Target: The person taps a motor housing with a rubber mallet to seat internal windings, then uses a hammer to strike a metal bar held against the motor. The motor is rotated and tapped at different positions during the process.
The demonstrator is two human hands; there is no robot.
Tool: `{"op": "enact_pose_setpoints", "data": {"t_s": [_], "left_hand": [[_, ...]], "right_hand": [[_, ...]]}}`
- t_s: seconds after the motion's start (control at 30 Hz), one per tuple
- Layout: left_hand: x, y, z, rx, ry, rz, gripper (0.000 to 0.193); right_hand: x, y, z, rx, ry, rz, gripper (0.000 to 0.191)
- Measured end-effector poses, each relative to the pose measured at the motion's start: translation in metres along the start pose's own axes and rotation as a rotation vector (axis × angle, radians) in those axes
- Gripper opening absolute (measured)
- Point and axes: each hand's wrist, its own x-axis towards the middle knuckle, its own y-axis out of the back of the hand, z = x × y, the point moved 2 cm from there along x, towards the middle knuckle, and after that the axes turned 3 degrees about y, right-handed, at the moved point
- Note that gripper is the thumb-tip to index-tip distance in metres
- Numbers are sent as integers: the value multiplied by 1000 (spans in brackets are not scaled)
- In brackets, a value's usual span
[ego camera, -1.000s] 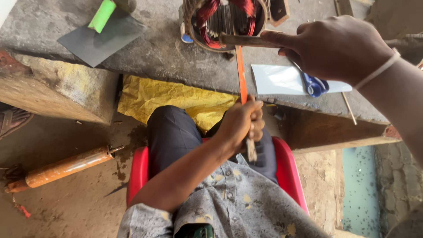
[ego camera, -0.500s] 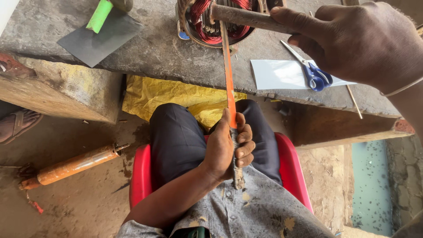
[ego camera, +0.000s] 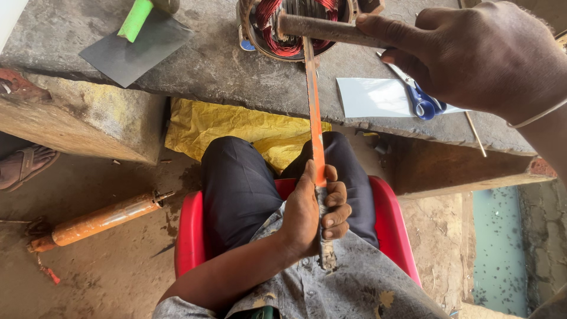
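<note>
Left hand [ego camera: 313,218], lower centre of frame, is curled tight round the near end of an orange hacksaw blade [ego camera: 315,112]; fingers wrapped, thumb alongside. The gripped end looks wound w/ grey tape or rag, a rough handle. Blade runs straight up the frame to a motor stator [ego camera: 295,26] at top centre, red-copper windings in a metal ring, sitting on the grey stone slab [ego camera: 236,77]. Blade tip meets the windings under a rusty hammer handle [ego camera: 331,29].

Right hand [ego camera: 478,53], upper right, is clenched on that handle, index finger stretched along it; thin white band on the wrist. Hammer head isn't visible, it's lost over the stator.

Handling, as judgement: blade is thin, light, springy, prob. brittle if bent sideways, teeth sharp, so best held at the wrapped end only and kept in line w/ the cut. Stator looks heavy & stiff, won't slide easily; windings are soft wire, easily nicked.

Around: blue-handled scissors [ego camera: 422,97] on a white sheet [ego camera: 369,97] just right of the blade; a scraper w/ green handle [ego camera: 136,35] upper left; yellow plastic [ego camera: 236,127] under the slab edge; red plastic chair [ego camera: 189,230] beneath the person; a rusty orange cylinder [ego camera: 97,221] on the dirt floor, lower left; a sandalled foot [ego camera: 23,165] at the left edge.
</note>
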Motion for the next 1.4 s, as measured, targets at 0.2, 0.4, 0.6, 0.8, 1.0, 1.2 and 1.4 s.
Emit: {"op": "enact_pose_setpoints", "data": {"t_s": [0.2, 0.4, 0.6, 0.8, 1.0, 1.2, 1.4], "left_hand": [[26, 4, 25, 89, -108, 9, 48], [51, 3, 41, 98, -110, 60, 45], [50, 4, 42, 103, -52, 138, 42], [70, 1, 60, 99, -113, 107, 42], [61, -1, 60, 138, -126, 182, 48], [23, 2, 30, 365, -157, 188, 40], [4, 7, 18, 538, -260, 218, 30]], "right_hand": [[-8, -18, 10, -89, 5, -11, 44], [10, -39, 0, -158, -1, -230, 45], [25, -19, 4, -15, -1, -78, 41], [28, -41, 5, -232, -44, -353, 40], [17, -36, 0, -48, -22, -210, 47], [-31, -32, -10, 230, -156, 371, 43], [-61, -75, -34, 457, -299, 639, 42]]}}
